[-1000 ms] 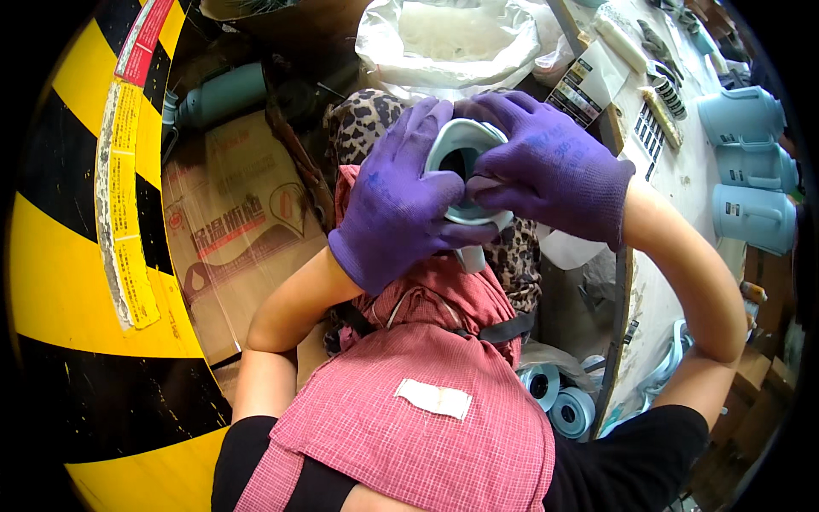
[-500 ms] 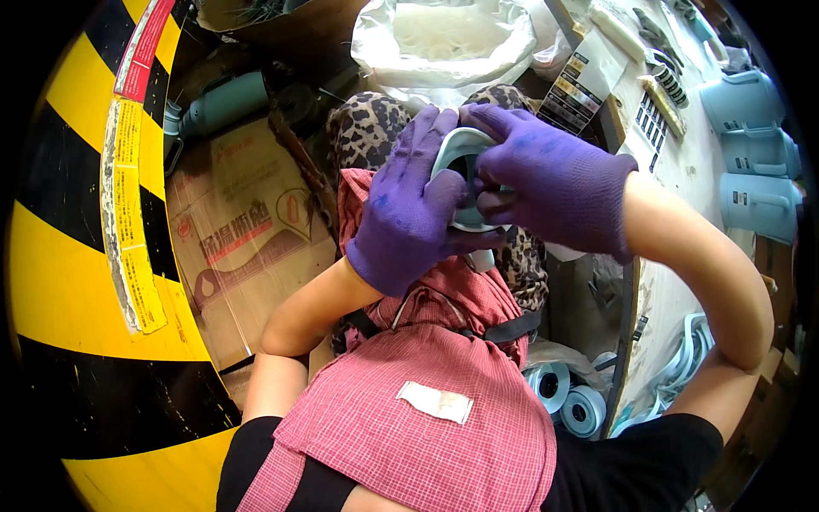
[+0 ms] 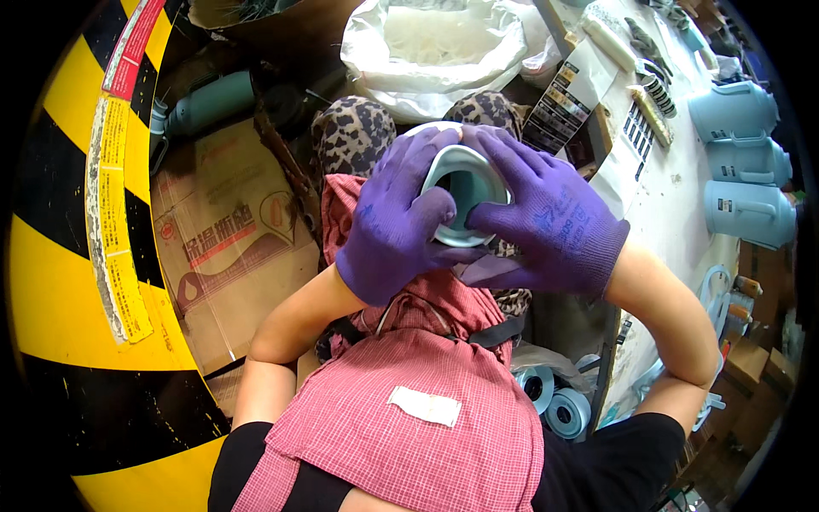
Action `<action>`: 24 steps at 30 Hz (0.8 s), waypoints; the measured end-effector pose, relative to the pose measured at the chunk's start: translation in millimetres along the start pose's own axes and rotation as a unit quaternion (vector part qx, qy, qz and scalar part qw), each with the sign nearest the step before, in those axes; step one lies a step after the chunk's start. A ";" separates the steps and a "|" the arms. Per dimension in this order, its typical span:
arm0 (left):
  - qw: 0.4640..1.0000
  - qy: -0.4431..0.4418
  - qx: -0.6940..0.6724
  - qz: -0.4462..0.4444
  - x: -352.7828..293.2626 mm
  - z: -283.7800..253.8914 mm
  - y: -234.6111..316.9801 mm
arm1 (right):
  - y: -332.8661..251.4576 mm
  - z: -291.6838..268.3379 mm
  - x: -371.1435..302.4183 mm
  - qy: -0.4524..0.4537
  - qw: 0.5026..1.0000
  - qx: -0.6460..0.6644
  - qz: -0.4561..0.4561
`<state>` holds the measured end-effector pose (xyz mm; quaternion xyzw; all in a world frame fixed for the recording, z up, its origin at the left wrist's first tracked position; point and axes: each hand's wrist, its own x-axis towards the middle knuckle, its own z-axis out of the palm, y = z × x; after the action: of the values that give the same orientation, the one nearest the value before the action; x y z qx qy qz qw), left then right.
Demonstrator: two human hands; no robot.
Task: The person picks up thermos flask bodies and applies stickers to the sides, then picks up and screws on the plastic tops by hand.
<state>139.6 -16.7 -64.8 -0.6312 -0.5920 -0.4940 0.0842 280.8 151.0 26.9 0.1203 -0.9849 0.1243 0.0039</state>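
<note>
In front of my lap, a light-blue hollow plastic collar [image 3: 465, 156] with a wide opening faces up toward me. My left hand [image 3: 384, 218], in a purple glove, is closed round its left side, the thumb bent over the rim. On the other side my right hand [image 3: 554, 218], gloved alike, grips it with fingers along the outer wall and the thumb at the opening. The underside of the collar is hidden by both hands. A white edge shows just beyond the fingertips; what it belongs to I cannot tell.
A white sack [image 3: 435, 90] stands beyond my knees. Light-blue jugs [image 3: 746, 209] line the bench [image 3: 674, 183] at right. Below it lie light-blue round parts [image 3: 567, 412]. Flattened cardboard [image 3: 217, 205] and a yellow-black striped panel [image 3: 64, 294] are at left, near a green jug [image 3: 212, 107].
My right hand has shifted from fingers tucked into the opening to a grip round the collar's outside. The collar's opening shows more fully. The whole view has moved slightly.
</note>
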 end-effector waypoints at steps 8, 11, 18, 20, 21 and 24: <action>0.766 0.060 -0.562 -0.307 8.2 -110.4 -19.7 | 83.6 42.5 -42.3 0.347 0.878 0.269 0.193; 0.868 0.085 -0.366 -0.324 70.0 -134.5 -25.2 | 186.5 65.6 -56.6 0.350 0.883 -0.182 0.255; 0.828 -0.346 -0.229 -0.377 41.8 -38.4 -221.3 | 366.2 73.4 -18.1 0.346 0.834 -0.229 0.364; 0.874 -0.367 0.157 -0.278 80.7 8.7 -191.2 | 415.6 41.9 -46.9 0.197 0.849 -0.188 0.452; 0.897 -0.355 0.166 -0.204 106.9 21.2 -180.2 | 435.2 28.4 -63.2 0.152 0.857 -0.141 0.472; 0.860 -0.429 -0.189 -0.200 183.2 80.3 -193.5 | 474.6 -2.1 -79.9 -0.018 0.869 -0.003 0.494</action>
<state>-13.6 215.6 -64.8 -0.6523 -0.5785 -0.2830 -0.3997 245.4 616.6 -89.9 -0.3795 -0.9161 0.1052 -0.0749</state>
